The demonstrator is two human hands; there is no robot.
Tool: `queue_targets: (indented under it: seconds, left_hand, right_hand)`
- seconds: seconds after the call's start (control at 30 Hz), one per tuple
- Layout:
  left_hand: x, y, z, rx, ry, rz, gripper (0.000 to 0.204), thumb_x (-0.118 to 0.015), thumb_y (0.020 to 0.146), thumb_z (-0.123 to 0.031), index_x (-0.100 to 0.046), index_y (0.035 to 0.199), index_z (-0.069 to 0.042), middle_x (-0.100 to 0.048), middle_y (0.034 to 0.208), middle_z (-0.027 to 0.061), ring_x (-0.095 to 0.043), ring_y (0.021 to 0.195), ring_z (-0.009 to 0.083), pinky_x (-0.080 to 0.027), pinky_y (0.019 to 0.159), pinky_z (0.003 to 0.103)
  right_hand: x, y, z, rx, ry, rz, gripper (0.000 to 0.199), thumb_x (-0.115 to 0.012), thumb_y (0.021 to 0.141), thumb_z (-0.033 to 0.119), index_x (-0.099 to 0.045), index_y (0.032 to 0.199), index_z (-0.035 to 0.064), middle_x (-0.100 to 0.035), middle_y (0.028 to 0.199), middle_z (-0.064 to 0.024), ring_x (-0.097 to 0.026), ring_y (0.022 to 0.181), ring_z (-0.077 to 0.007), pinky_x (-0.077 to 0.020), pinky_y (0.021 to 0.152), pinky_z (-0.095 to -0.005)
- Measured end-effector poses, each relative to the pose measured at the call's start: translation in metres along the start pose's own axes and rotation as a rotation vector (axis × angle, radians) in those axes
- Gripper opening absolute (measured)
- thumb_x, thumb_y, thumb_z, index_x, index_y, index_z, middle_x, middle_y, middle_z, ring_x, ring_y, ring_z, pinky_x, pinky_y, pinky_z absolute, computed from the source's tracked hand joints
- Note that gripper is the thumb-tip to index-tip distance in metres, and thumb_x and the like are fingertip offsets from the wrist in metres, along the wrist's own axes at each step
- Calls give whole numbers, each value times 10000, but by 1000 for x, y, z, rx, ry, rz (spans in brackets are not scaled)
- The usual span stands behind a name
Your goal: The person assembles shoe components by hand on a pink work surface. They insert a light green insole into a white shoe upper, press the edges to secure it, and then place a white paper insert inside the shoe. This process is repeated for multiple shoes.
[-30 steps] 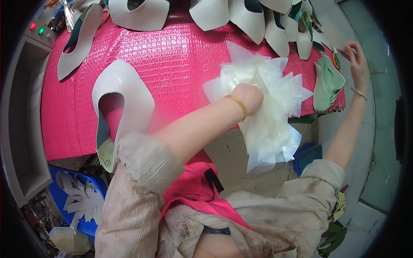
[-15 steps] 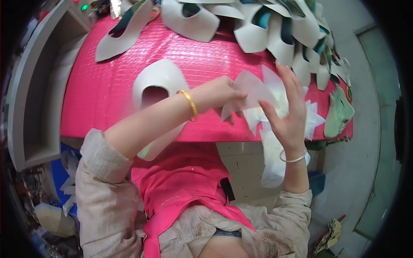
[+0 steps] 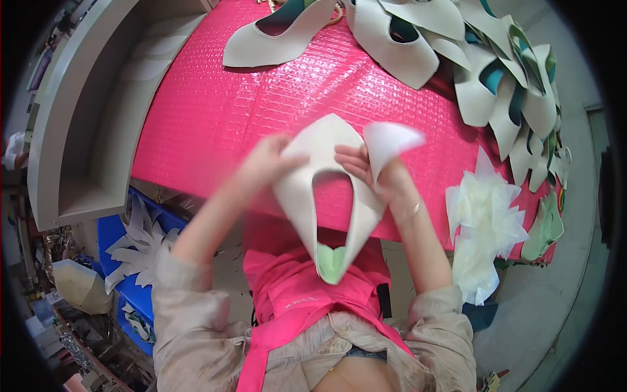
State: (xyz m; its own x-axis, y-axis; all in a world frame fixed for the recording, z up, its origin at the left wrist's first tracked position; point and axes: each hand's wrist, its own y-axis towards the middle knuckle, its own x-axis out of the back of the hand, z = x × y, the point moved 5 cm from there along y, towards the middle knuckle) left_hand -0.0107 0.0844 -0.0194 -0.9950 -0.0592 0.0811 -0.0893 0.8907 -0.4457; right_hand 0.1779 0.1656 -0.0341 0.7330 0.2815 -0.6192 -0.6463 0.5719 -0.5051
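A white shoe upper [image 3: 320,153] with a pointed toe and pale green heel lining [image 3: 331,261] lies at the table's near edge, its heel end hanging over toward my apron. My left hand [image 3: 271,163], blurred by motion, grips its left side near the toe. In my right hand [image 3: 385,171], a translucent white toe-shaped piece [image 3: 390,144] is held between thumb and fingers, its corner smeared by motion. The fingertips of that hand reach over the upper's right side. To the right, a pile of similar translucent pieces [image 3: 486,212] overhangs the table edge.
Several more white uppers [image 3: 405,52] are heaped along the far right of the pink-covered table [image 3: 215,117]. A single upper [image 3: 281,39] rests at the back. Pale green pieces [image 3: 545,222] lie at the right corner. A grey tray-like shelf [image 3: 62,144] borders the left; a blue bin [image 3: 130,287] stands below.
My left hand has gone from the translucent pieces to the upper. One translucent piece is now in my right hand, which has come away from the pile. The view has shifted.
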Motion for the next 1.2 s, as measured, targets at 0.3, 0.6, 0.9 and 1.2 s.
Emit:
queue_targets:
  seconds: [0.3, 0.6, 0.9, 1.2]
  left_hand:
    - [-15, -31, 7, -261, 393, -225, 220, -570, 828, -191, -596, 1008, -68, -581, 797, 93, -576, 633, 188, -440, 521, 270]
    - [6, -9, 18, 125, -244, -97, 229, -582, 864, -204, -557, 817, 18, -598, 599, 77, -582, 457, 100, -430, 370, 192]
    - [4, -7, 10, 174, -129, -143, 188, -559, 851, -142, -533, 790, 33, -575, 535, 86, -559, 416, 110, -418, 354, 223]
    - [-34, -12, -41, -765, 1039, -475, 317, -596, 787, -174, -533, 1069, -46, -523, 1211, 125, -504, 1118, 258, -411, 904, 422]
  right_hand:
    - [-12, 15, -8, 177, -732, -95, 197, -546, 881, 195, -571, 839, 4, -518, 638, 2, -444, 566, -60, -356, 498, -259]
    - [-41, 23, 15, 241, -1261, -333, 273, -629, 791, 207, -599, 756, -62, -584, 624, -170, -569, 552, -229, -432, 545, -344]
    - [-39, 28, 15, 258, -1292, -375, 283, -663, 787, 220, -580, 679, -28, -482, 525, -6, -403, 494, -55, -323, 438, -256]
    - [-43, 34, 19, 373, -1442, -278, 300, -624, 781, 228, -571, 684, -51, -577, 644, -217, -577, 598, -361, -433, 551, -407]
